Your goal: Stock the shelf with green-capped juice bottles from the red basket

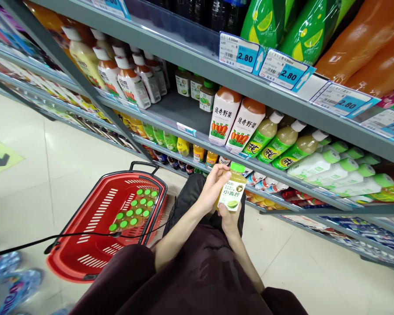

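Both my hands are closed around one small juice bottle with a green cap and a white label showing a lime. My left hand grips its left side near the shoulder, the thumb lying toward the cap. My right hand holds it low, thumb on the label's bottom edge. The bottle is tilted, label facing me, in front of the shelf. Similar green-capped bottles stand on the shelf beyond. To the left, a red shopping basket on the floor holds several green-capped bottles.
Carrot-labelled bottles and green-labelled bottles line the shelf on the right. White-capped bottles stand left. A black cord crosses the basket. Clear plastic water bottles sit at the lower left. Price tags edge the upper shelf.
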`<state>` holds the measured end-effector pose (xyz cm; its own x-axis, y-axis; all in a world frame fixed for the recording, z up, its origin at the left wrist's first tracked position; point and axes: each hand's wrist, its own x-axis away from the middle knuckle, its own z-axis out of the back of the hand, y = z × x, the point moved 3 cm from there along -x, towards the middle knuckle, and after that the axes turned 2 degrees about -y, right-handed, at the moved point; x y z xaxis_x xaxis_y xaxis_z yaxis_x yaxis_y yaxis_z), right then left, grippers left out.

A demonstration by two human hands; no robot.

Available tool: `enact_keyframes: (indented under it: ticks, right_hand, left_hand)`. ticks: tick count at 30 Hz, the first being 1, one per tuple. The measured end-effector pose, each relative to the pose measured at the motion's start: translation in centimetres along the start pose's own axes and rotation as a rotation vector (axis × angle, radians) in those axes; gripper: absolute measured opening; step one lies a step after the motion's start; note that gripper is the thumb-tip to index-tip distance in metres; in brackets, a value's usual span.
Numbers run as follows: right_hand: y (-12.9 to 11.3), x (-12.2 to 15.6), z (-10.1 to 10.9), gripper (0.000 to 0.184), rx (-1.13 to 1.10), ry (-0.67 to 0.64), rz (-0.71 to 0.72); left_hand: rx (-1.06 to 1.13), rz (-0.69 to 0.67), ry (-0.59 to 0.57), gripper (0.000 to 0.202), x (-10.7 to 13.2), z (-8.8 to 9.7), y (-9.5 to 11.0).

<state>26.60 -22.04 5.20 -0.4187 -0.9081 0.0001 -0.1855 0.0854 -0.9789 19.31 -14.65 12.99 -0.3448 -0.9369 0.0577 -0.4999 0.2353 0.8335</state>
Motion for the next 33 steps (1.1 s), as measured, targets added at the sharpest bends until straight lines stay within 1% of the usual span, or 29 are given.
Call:
enact_keyframes:
  ticks: [3,6,9,11,13,16,18,21,23,25,27,30,33]
  right_hand:
    - [-0.9,0.0,-0.1,0.062,0.039,0.002,0.065]
    - [-1.2,0.3,-0.1,0.058,0.122,-0.024,0.080]
    - [-0.8,0.4,-0.2,0.054,0.227,-0.029,0.041]
    - [-0.2,0.3,-0.4,0.053,0.251,-0.039,0.007]
    - [0.4,0.1,-0.7,0.055,0.259,-0.028,-0.015]
    - [1.3,-0.3,-0.7,0.057,0.248,0.016,-0.019]
    - [1.8,-0.4,-0.6,0.059,0.233,0.043,-0.016]
    - [2.5,-0.5,-0.5,0.061,0.188,0.064,-0.012]
    - [2.9,-0.7,-0.6,0.065,0.136,0.064,-0.007]
    - [3.1,-0.9,-0.7,0.068,0.100,0.039,0.000]
    - [3.3,-1.1,-0.8,0.067,0.089,0.000,0.016]
    - [3.8,-1.4,-0.6,0.061,0.077,-0.012,0.055]
    - [5.1,-1.4,0.2,0.057,0.069,-0.006,0.051]
  left_hand:
    - [-0.013,-0.004,0.010,0.036,-0.1,0.2,-0.1]
    - [-0.110,-0.052,-0.006,0.042,-0.1,0.9,0.4]
    - [-0.360,-0.145,-0.048,0.047,0.1,1.8,1.8]
    - [-0.566,-0.196,-0.072,0.047,0.5,2.4,2.8]
    - [-0.727,-0.225,-0.087,0.048,0.9,2.8,3.7]
    - [-0.851,-0.242,-0.108,0.051,1.8,3.0,4.7]
    - [-0.883,-0.247,-0.090,0.051,2.3,3.1,5.1]
    - [-0.871,-0.224,-0.031,0.051,2.7,3.5,5.4]
    - [-0.813,-0.199,-0.008,0.050,2.7,4.0,5.2]
    - [-0.692,-0.181,0.012,0.049,2.5,4.7,4.9]
    - [-0.544,-0.179,0.060,0.046,2.2,5.5,4.8]
    - [-0.405,-0.228,0.167,0.038,1.5,6.8,5.1]
    - [-0.365,-0.332,0.277,0.037,0.7,8.0,6.5]
